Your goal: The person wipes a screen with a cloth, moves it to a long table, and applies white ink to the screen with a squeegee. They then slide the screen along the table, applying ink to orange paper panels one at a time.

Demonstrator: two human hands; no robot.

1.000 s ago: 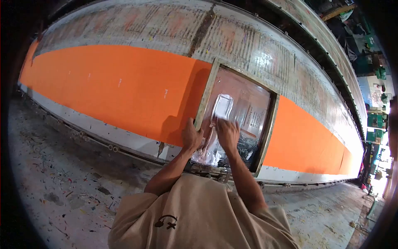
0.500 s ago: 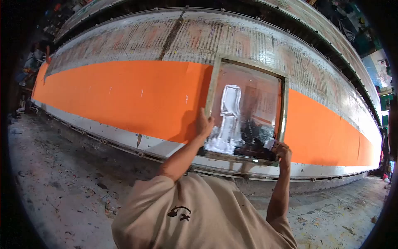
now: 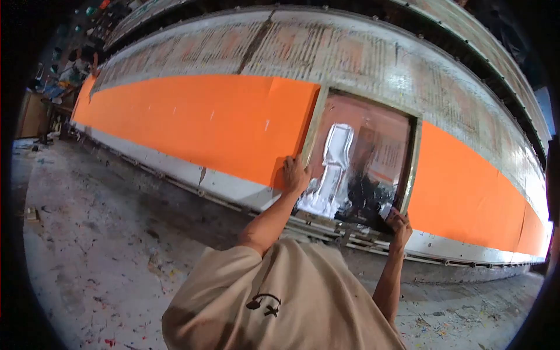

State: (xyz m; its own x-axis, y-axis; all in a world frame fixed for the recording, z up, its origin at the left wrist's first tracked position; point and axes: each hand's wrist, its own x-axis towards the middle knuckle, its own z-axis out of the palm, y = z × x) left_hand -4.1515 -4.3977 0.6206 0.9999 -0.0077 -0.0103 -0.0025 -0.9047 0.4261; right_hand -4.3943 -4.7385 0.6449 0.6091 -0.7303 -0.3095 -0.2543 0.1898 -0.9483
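Note:
A screen-printing frame [image 3: 415, 166] with a see-through mesh lies across a long orange sheet [image 3: 216, 125]. Pale glossy reflections and a dark wet-looking patch [image 3: 364, 195] show on its lower part. My left hand [image 3: 296, 174] grips the frame's left rail near its lower end, fingers on the outer side over the orange. At the lower right corner, my right hand [image 3: 399, 226] is closed around the frame. Beside its fingertips is a small pale patch; I cannot make out whether it is a held thing or a reflection.
Under the sheet runs a long, stained printing table [image 3: 361, 58], with a rail [image 3: 227, 203] along its near edge. Another long table lies beyond it. The floor [image 3: 99, 251] is paint-spattered, and clutter stands at the far left.
My view has turned and tilted, so the table slopes more steeply down to the right. My left hand's fingers now show more on the frame's outer side. Both hands stay at the frame.

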